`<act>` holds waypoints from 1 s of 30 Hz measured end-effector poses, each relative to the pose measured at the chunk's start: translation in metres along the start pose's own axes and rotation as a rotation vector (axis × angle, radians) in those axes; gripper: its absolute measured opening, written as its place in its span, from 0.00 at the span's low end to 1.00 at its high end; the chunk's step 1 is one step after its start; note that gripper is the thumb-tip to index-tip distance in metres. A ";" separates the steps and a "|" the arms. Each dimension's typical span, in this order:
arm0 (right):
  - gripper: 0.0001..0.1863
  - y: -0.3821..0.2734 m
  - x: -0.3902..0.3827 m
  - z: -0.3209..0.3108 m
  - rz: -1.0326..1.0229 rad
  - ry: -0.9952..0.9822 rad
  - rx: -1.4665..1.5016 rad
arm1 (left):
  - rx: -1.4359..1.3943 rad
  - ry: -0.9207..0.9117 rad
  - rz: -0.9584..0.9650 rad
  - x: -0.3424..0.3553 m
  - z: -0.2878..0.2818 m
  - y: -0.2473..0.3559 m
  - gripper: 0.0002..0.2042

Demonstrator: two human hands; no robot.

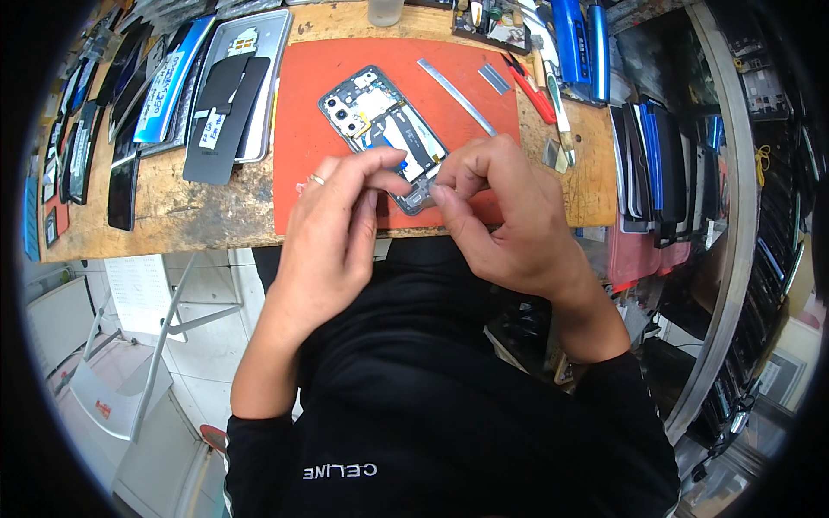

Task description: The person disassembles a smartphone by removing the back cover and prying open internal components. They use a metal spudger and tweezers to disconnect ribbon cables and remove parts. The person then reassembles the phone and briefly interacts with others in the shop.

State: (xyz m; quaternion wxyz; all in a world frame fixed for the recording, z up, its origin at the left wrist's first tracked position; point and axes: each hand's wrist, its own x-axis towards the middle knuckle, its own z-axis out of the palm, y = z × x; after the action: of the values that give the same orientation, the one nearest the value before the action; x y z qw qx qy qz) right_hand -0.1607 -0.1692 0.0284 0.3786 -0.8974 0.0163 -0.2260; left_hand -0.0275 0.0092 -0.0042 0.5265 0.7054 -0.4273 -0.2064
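Observation:
An opened smartphone (418,138) lies tilted on the red-orange mat (302,198), its cameras, dark battery, blue piece and circuit parts bare. My left hand (332,216), with a ring on one finger, rests at the phone's lower left edge. Its fingers are bent and apart, with nothing visible between them. My right hand (509,211) is at the lower right corner, thumb and index finger pinched together. Whatever they pinch is too small or hidden to name. Both hands partly cover the phone's lower end.
On the mat lie a thin metal strip (456,96) and a small grey plate (495,79). Red-handled cutters (535,95) sit right of it. Phone panels and a silver tray (275,86) fill the left; blue phone covers (570,43) stand back right. A folding chair (112,393) is lower left.

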 end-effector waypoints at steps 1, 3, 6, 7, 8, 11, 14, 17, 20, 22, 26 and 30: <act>0.14 0.001 0.002 0.001 -0.009 -0.008 -0.012 | 0.002 -0.011 0.014 -0.004 0.003 -0.002 0.26; 0.14 0.002 0.005 0.003 -0.037 -0.015 -0.022 | 0.068 -0.047 0.054 -0.008 0.006 -0.007 0.31; 0.14 -0.001 0.008 0.005 -0.115 -0.032 -0.105 | 0.103 -0.070 0.076 -0.008 0.004 -0.008 0.32; 0.14 -0.003 0.009 0.004 -0.151 -0.053 -0.190 | 0.104 -0.058 0.094 -0.007 0.004 -0.008 0.32; 0.14 -0.006 0.009 0.003 -0.207 -0.062 -0.282 | 0.105 -0.040 0.113 -0.006 0.004 -0.006 0.32; 0.16 -0.006 0.017 0.001 -0.310 -0.206 -0.244 | 0.067 -0.014 0.172 -0.002 0.006 -0.001 0.34; 0.15 -0.006 0.021 -0.002 -0.265 -0.157 -0.197 | 0.113 0.018 0.216 0.008 0.017 -0.003 0.36; 0.16 -0.011 0.017 -0.004 -0.178 -0.213 -0.354 | 0.146 0.025 0.187 0.010 0.022 -0.005 0.38; 0.17 -0.017 0.012 -0.007 -0.235 -0.320 -0.226 | 0.182 0.005 0.162 0.008 0.020 -0.004 0.38; 0.18 -0.019 0.012 -0.006 -0.203 -0.324 -0.123 | 0.022 0.019 0.158 0.007 0.017 -0.001 0.38; 0.19 -0.017 0.020 0.002 -0.237 -0.159 -0.145 | 0.281 0.077 0.059 0.012 0.018 0.002 0.42; 0.20 -0.015 0.020 -0.009 -0.136 -0.258 -0.025 | 0.153 0.119 0.106 0.010 0.020 0.003 0.41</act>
State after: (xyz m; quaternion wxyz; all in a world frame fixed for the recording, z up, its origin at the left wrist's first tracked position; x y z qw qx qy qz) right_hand -0.1491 -0.1681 0.0522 0.3502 -0.9227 -0.0903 -0.1336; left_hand -0.0381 -0.0106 -0.0069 0.5057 0.7310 -0.4465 -0.1026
